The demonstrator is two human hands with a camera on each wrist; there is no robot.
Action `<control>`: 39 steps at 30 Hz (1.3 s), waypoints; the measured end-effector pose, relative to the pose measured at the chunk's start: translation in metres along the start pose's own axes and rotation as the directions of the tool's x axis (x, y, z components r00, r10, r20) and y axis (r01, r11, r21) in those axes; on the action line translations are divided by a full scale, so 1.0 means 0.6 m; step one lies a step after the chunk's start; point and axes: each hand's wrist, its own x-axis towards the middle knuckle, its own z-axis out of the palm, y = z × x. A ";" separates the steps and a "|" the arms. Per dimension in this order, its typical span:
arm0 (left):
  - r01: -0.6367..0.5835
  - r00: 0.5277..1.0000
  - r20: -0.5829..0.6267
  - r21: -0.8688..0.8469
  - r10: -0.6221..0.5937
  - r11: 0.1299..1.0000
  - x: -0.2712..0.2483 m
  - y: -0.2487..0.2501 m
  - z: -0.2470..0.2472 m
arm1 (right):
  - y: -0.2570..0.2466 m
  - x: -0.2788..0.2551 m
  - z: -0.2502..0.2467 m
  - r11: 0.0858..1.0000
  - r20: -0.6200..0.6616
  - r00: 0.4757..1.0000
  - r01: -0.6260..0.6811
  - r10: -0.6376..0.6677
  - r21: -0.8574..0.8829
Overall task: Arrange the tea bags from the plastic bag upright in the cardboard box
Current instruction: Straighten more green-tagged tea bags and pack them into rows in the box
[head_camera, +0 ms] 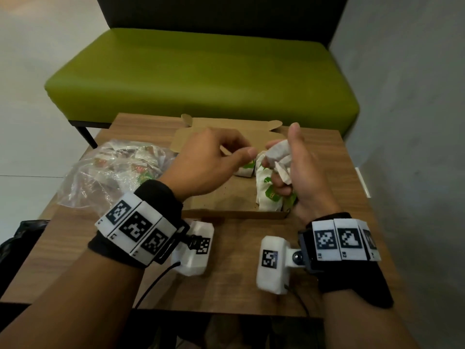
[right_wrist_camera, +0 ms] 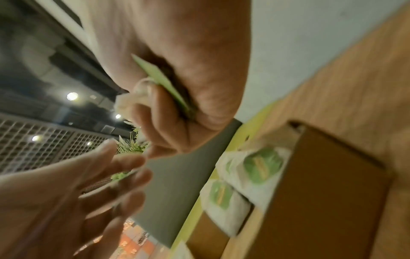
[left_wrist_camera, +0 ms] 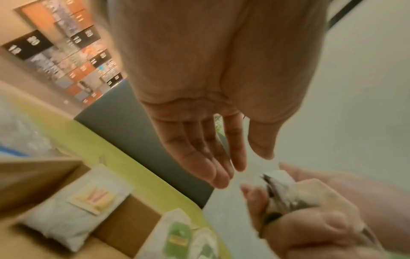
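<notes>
The open cardboard box (head_camera: pixel 226 205) lies on the wooden table, its lid folded back. Several white tea bags with green labels (head_camera: pixel 268 195) stand along its right side, and one more (head_camera: pixel 244 170) lies further back. My right hand (head_camera: pixel 281 159) hovers over that side and grips a crumpled bunch of tea bags (head_camera: pixel 278 149). From the right wrist a green tag (right_wrist_camera: pixel 159 78) shows in the fist (right_wrist_camera: pixel 159 105). My left hand (head_camera: pixel 245 149) hovers over the box middle close to the right one. Its fingers (left_wrist_camera: pixel 221 173) are straight and hold nothing. The clear plastic bag (head_camera: pixel 113 170) with more tea bags lies left of the box.
A green bench (head_camera: pixel 201 71) stands beyond the table's far edge. A black bag (head_camera: pixel 22 235) sits off the table's left side. The near half of the table (head_camera: pixel 231 285) is bare wood, and a grey wall runs along the right.
</notes>
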 end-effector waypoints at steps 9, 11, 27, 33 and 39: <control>-0.042 0.997 0.055 -0.061 0.045 0.997 0.003 0.013 0.011 | 0.010 -0.014 0.018 0.975 0.375 0.924 -0.146 0.075 0.166; -0.010 0.997 0.070 -0.104 0.017 0.994 0.006 0.011 0.011 | 0.010 -0.016 0.013 0.977 0.357 0.929 -0.157 0.097 0.144; 0.198 0.965 -0.048 -0.511 -0.257 0.837 0.010 -0.008 0.017 | 0.018 -0.003 -0.005 0.888 0.221 0.965 -0.222 0.142 0.402; 0.222 0.968 0.035 -0.576 -0.248 0.787 0.007 0.003 0.005 | 0.014 -0.001 -0.018 0.848 0.126 0.985 -0.167 0.119 0.503; 0.217 0.975 0.140 -0.737 -0.170 0.640 0.006 0.008 -0.003 | 0.006 -0.003 -0.018 0.831 0.098 0.992 -0.122 0.082 0.542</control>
